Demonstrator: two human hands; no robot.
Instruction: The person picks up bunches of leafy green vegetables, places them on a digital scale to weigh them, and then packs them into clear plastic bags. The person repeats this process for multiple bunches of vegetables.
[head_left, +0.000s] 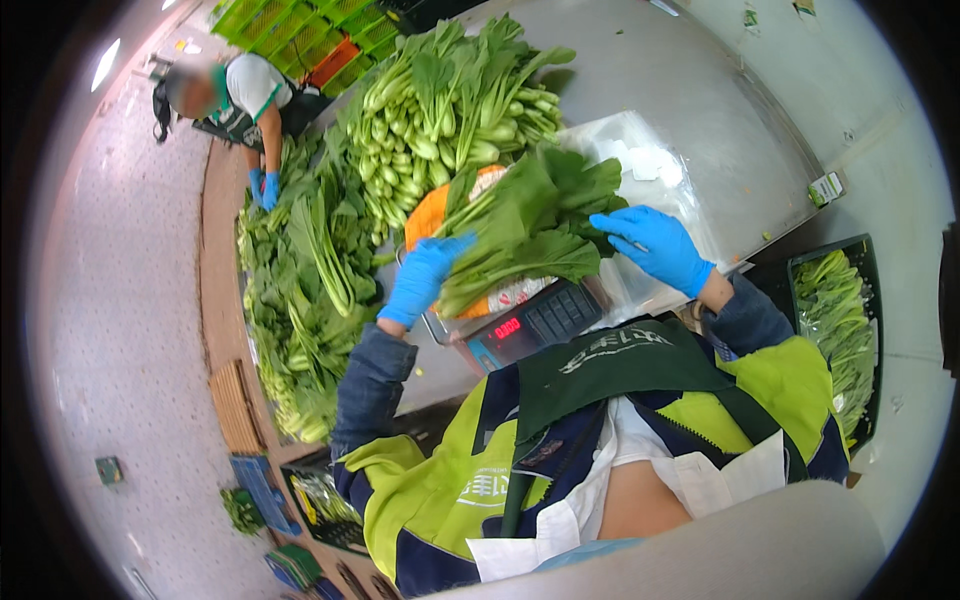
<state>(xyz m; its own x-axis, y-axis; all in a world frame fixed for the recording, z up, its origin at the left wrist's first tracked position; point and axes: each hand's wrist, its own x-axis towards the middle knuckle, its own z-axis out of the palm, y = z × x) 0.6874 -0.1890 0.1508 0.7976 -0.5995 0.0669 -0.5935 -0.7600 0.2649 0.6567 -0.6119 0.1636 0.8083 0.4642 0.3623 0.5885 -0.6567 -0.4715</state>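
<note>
A bunch of leafy greens (525, 225) with pale green stems lies over an orange and white printed bag or sheet (427, 214) on a digital scale (487, 343), whose display shows lit red digits. My left hand (424, 277), in a blue glove, is at the stem side of the bunch; motion blur hides whether its fingers grip it. At the leaf ends is my right hand (656, 244), also blue-gloved, its fingers stretched out and slightly apart with nothing held. Clear plastic bags (675, 202) lie flat on the metal table beside and beyond the right hand.
Bok choy (420, 127) is heaped beyond the scale on the metal table (675, 67). More loose greens (315, 262) cover its left side, where a co-worker (255, 97) in blue gloves reaches in. Green crates (285, 34) stand behind; a dark crate of greens (836, 337) sits at right.
</note>
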